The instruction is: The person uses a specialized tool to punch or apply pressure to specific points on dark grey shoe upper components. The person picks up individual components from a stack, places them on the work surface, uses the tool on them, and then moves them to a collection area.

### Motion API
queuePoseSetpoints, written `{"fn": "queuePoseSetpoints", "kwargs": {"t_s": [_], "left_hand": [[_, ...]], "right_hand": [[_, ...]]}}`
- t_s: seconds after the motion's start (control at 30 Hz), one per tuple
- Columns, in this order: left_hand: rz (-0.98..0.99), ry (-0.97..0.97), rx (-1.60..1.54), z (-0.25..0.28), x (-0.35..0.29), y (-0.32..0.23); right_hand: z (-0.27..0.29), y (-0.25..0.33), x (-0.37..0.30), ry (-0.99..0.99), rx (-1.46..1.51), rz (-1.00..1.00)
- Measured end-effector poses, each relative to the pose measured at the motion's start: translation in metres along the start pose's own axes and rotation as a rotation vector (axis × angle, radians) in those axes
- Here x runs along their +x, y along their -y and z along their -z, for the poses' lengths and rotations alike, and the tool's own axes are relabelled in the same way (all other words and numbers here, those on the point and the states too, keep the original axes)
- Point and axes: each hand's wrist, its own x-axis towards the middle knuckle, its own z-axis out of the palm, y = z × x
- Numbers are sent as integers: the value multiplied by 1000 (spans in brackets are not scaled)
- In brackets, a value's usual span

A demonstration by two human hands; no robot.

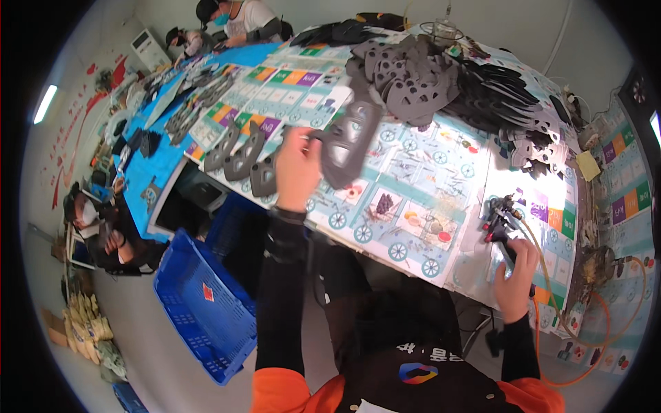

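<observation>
Seen from above, the person's left hand [297, 172] is raised over the worktop [406, 206] and closed on a flat grey cut-out piece [348, 148] with several holes, held up clear of the patterned cover sheet. The right hand [516, 279] rests near the worktop's right end, its fingers wrapped around the grip of a small hose-fed hand tool [499, 217]; an orange hose [551, 289] runs from the tool over the edge and loops below.

Three similar grey pieces [241, 160] lie in a row just left of the raised one, along the near edge of the worktop. A large heap of grey pieces [406, 79] sits at the far side, and beside it to the right a spread of black pieces [502, 93]. Judging by these groups, only a few pieces have been laid out separately, one is in hand, and by far the greater part is stacked untouched; the work looks to be at an early stage. Whether the laid-out pieces have been treated with the tool cannot be told.

A blue crate [206, 306] stands on the floor below the left arm. Other people [234, 17] work at the far end, and another sits at the left.
</observation>
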Motion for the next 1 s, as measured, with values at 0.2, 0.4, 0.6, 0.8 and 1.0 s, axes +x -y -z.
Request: {"fn": "queuePoseSetpoints", "kwargs": {"t_s": [0.2, 0.4, 0.6, 0.8, 1.0], "left_hand": [[201, 26, 269, -18, 159, 108], [208, -16, 457, -48, 213, 184], [377, 23, 823, -59, 200, 165], [-264, -343, 439, -90, 92, 21], [-423, -159, -4, -47, -65, -60]], "right_hand": [[-8, 7, -53, -113, 44, -55], [-18, 4, -54, -137, 33, -15], [-14, 3, -53, -203, -49, 118], [-22, 10, -47, -190, -155, 130], [-21, 13, -46, -239, -110, 184]]}}
